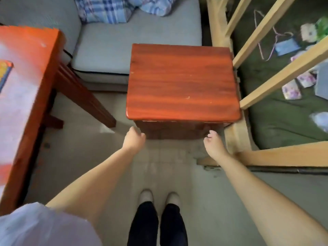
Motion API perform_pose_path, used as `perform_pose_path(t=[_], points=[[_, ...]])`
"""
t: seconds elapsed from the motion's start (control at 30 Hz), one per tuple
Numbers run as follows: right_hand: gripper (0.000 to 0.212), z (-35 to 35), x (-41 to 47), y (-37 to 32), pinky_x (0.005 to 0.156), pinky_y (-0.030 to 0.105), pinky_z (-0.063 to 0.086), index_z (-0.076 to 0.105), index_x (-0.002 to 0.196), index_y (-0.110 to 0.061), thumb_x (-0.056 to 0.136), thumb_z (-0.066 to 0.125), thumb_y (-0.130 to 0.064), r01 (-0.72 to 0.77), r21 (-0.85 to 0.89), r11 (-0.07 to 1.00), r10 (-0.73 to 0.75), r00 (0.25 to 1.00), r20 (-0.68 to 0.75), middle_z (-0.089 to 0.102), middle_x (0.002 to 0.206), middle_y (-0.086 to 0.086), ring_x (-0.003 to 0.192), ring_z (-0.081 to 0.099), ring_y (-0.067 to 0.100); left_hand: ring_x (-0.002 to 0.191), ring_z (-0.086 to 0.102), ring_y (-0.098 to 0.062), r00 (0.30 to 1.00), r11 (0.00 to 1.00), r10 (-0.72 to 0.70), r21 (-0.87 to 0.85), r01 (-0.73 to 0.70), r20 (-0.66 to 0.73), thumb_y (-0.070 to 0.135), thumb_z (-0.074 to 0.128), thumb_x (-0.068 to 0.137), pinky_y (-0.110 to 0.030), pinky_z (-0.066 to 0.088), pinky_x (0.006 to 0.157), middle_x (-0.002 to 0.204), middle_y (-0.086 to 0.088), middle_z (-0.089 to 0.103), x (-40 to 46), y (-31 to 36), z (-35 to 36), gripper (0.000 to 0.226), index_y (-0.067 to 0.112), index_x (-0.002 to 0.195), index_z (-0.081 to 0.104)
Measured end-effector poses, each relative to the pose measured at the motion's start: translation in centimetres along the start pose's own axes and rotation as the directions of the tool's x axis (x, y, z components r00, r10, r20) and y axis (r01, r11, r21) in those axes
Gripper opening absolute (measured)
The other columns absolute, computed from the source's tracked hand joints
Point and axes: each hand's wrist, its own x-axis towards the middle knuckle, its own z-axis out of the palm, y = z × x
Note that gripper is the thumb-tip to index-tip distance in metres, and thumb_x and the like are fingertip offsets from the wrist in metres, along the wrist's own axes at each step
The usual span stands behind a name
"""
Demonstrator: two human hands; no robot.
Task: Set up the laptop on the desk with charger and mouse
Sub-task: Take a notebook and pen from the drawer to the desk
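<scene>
You stand over the small wooden counter (182, 82), left hand (133, 139) and right hand (213, 143) loosely curled and empty at its front corners, seemingly to shift it, with no laptop, charger or mouse in view

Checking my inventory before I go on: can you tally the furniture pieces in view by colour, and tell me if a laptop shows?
Red-brown wood: 2, the small cabinet between both hands and the desk at left.
Grey: 1, the sofa.
Pale wood: 1, the bed frame.
Total: 4.
Laptop, charger, mouse: 0 visible.
</scene>
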Motion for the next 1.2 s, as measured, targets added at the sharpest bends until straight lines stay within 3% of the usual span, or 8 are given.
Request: perform_pose_path(t=[0.17,0.33,0.47,0.67,0.8,1.07,1.13,1.2], points=[[0.069,0.4,5.6,2.4,0.106,0.036,0.031,0.004,0.148,-0.014,0.091,0.044,-0.014,-0.174,0.253,0.952,0.230,0.949,-0.214,0.025,0.154,0.009,0.133,0.037,0.028,0.127,0.045,-0.028,0.994,0.973,0.025,-0.226,-0.049,-0.106,0.017,0.051,0.085,-0.033,0.039,0.098,0.147,-0.009,0.039,4.2,-1.6,2.7,0.065,0.014,0.144,0.024],[0.053,-0.5,8.6,3.6,0.083,0.033,0.036,0.020,0.137,-0.016,0.089,0.042,-0.012,-0.154,0.404,0.902,0.269,0.931,-0.246,0.047,0.134,0.009,0.111,0.050,0.030,0.110,0.049,-0.014,0.977,0.921,0.098,-0.356,-0.161,-0.190,0.006,0.056,0.082,-0.023,0.034,0.088,0.119,0.000,0.052,6.6,-1.7,3.6,0.057,0.014,0.134,0.034],[0.046,-0.9,8.5,4.4,0.076,0.036,0.040,0.024,0.131,-0.021,0.089,0.039,-0.010,-0.125,0.341,0.932,0.227,0.934,-0.276,0.053,0.114,0.006,0.092,0.054,0.028,0.102,0.054,-0.020,0.966,0.960,0.136,-0.210,-0.184,-0.222,0.005,0.054,0.082,-0.030,0.040,0.085,0.114,-0.005,0.056,6.3,-2.4,3.4,0.053,0.015,0.131,0.036],[0.047,1.5,3.3,7.5,0.086,0.046,0.050,0.027,0.127,-0.026,0.088,0.035,-0.002,-0.205,0.601,0.773,0.383,0.905,-0.184,0.045,0.107,0.005,0.090,0.054,0.024,0.093,0.053,-0.027,0.968,0.951,-0.074,-0.310,-0.005,-0.242,0.015,0.040,0.087,-0.033,0.039,0.081,0.105,-0.008,0.056,0.6,-6.5,5.8,0.022,0.018,0.108,0.044],[0.050,3.5,1.7,9.5,0.095,0.039,0.046,0.030,0.130,-0.026,0.090,0.037,0.002,-0.212,0.792,0.572,0.379,0.925,-0.025,0.040,0.115,0.001,0.105,0.050,0.018,0.099,0.055,-0.026,0.927,0.680,-0.368,-0.699,0.220,-0.066,0.028,0.043,0.087,-0.046,0.045,0.100,0.101,-0.007,0.052,0.8,-7.1,7.2,0.025,0.017,0.109,0.043],[0.035,5.7,2.1,9.1,0.072,0.036,0.053,0.031,0.124,-0.023,0.093,0.040,-0.012,-0.257,0.629,0.734,0.413,0.904,-0.113,0.050,0.105,0.009,0.074,0.062,0.021,0.117,0.052,-0.035,0.888,0.780,-0.429,-0.564,0.271,-0.167,0.012,0.051,0.088,-0.043,0.040,0.104,0.130,-0.019,0.051,3.4,-7.6,8.9,0.038,0.007,0.126,0.044],[0.030,5.0,1.7,8.0,0.056,0.031,0.052,0.033,0.124,-0.021,0.095,0.037,-0.017,-0.369,0.503,0.781,0.395,0.917,0.059,0.063,0.094,0.009,0.063,0.068,0.025,0.121,0.043,-0.037,0.883,0.901,-0.337,-0.382,0.203,-0.327,0.009,0.052,0.086,-0.044,0.035,0.102,0.133,-0.021,0.044,2.1,-7.1,8.6,0.044,0.007,0.129,0.042],[0.022,4.3,1.1,6.4,0.050,0.028,0.047,0.047,0.113,-0.020,0.094,0.038,-0.022,-0.292,0.118,0.949,0.276,0.952,0.133,0.071,0.075,0.000,0.055,0.067,0.021,0.118,0.040,-0.040,0.866,0.992,-0.070,-0.124,0.010,-0.495,0.003,0.056,0.081,-0.047,0.035,0.098,0.130,-0.024,0.043,0.2,-6.5,8.1,0.046,0.004,0.125,0.045]])
